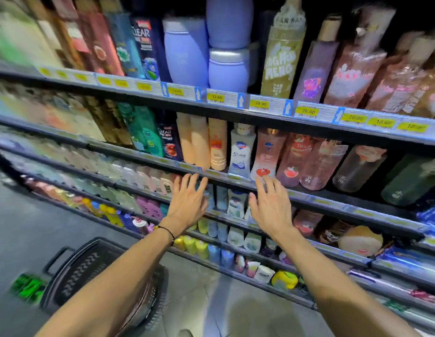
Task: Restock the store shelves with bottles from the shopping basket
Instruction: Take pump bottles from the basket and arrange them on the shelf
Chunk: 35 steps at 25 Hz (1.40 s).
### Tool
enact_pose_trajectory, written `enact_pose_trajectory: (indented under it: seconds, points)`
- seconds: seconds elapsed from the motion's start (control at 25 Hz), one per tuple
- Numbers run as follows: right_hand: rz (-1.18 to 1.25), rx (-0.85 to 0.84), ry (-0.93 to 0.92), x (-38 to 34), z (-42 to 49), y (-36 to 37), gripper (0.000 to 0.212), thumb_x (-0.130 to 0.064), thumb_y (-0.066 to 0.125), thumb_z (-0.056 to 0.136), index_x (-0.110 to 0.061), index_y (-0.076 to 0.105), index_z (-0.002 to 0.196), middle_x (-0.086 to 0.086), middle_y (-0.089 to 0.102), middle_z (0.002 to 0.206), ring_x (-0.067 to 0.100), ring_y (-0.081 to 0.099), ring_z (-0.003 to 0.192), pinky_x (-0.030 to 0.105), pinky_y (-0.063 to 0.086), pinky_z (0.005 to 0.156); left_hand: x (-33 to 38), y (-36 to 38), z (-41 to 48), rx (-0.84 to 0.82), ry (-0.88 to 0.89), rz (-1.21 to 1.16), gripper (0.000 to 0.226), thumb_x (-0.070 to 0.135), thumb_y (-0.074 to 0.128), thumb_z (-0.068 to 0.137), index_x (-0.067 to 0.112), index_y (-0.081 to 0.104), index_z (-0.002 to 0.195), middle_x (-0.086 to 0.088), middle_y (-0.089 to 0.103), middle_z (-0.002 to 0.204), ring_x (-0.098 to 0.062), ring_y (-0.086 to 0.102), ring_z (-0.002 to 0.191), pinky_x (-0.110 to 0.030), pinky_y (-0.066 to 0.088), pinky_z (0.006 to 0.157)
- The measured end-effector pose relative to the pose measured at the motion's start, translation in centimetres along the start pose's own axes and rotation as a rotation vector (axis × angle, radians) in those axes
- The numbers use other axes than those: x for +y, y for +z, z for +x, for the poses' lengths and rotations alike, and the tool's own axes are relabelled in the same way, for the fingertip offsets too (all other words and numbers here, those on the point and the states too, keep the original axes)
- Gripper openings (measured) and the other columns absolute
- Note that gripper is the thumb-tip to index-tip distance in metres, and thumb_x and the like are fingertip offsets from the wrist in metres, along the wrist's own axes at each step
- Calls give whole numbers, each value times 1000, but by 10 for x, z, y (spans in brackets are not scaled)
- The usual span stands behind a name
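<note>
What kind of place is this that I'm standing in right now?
Most likely a supermarket toiletries aisle: tiered dark metal shelves packed with plastic shampoo and body-wash bottles, yellow price tags along the shelf edges, and a black plastic shopping basket on the floor.

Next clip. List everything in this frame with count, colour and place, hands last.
shelves: at least five tiers, dark, across the frame.
price tags: many, yellow, along shelf edges.
lavender bottles: three, top shelf centre, one stacked on another.
gold bottle: one, top shelf, right of the lavender ones.
Clear bottles: two, dark blue, top and second shelves.
peach bottles: three, second shelf centre.
white pump bottle: one, right of the peach ones.
pink bottles: several, second shelf right.
basket: one, black, floor, lower left.
bracelet: one, dark, left wrist.
left hand: open, empty, before the shelves.
right hand: open, empty, beside the left.
</note>
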State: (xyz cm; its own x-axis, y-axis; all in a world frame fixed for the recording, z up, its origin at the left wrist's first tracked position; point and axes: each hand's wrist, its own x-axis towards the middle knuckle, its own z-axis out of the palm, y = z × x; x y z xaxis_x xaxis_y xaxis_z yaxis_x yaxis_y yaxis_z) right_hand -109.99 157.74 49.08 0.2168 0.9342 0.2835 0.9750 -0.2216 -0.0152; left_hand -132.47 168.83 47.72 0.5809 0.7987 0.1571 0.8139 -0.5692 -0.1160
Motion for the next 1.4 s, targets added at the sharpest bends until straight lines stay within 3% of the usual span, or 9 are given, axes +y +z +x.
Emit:
enact_pose_trajectory:
  seconds: [0.24,0.36,0.52,0.64,0.72,0.84,1.04,1.2,1.4]
  points:
    - [66,-64,-199,-110,14,18,54,-35,44,95,-3,54,137,18,60,131,37,55,116,49,50,92,-122,9,-97,-115,-288,26,62,43,56,91,15,46,146,-17,48,142,-41,44,129,-59,37,107]
    - [108,-117,-313,-202,22,30,55,-35,43,93,-2,56,135,17,62,126,37,56,110,47,52,86,-192,17,-154,-155,-462,17,59,48,42,92,14,52,140,-18,53,137,-40,47,127,-61,37,108]
    - [126,-169,-543,-332,24,51,50,-35,39,94,-5,56,130,17,60,125,37,55,112,48,50,88,-279,35,-238,-202,-658,-50,57,44,46,97,12,48,144,-18,49,142,-41,44,131,-61,33,110]
    - [126,-233,-661,-413,17,71,44,-33,39,91,-7,60,119,16,63,116,37,58,103,48,52,84,-325,49,-290,-216,-783,-119,54,43,49,97,10,50,140,-20,49,144,-42,44,131,-60,34,109]
    - [102,-310,-731,-458,12,87,47,-34,38,90,-6,59,123,17,62,119,38,58,106,50,53,87,-351,60,-316,-247,-850,-152,55,41,50,99,10,47,145,-21,46,148,-42,41,135,-59,33,111]
    - [85,-399,-793,-505,12,108,47,-31,52,85,-5,61,123,18,63,121,40,60,109,47,55,81,-382,77,-339,-267,-921,-201,57,41,46,100,11,40,148,-19,40,151,-40,35,140,-56,31,114]
    - [62,-457,-901,-558,33,160,36,-22,71,80,-6,64,111,16,65,107,37,62,95,46,54,73,-409,131,-352,-288,-1055,-309,52,40,49,98,15,44,143,-14,46,143,-36,41,131,-52,38,107]
    - [52,-534,-1007,-594,70,236,32,-24,57,86,-7,60,113,13,61,111,36,58,101,46,52,83,-434,188,-347,-378,-1069,-342,46,36,52,97,14,47,137,-13,49,140,-36,46,127,-50,41,102]
    - [54,-639,-1128,-636,133,341,47,-27,39,85,-7,53,124,15,57,121,36,54,107,49,48,90,-480,265,-329,-481,-1222,-378,52,40,49,99,14,42,144,-14,45,144,-35,43,129,-48,40,105]
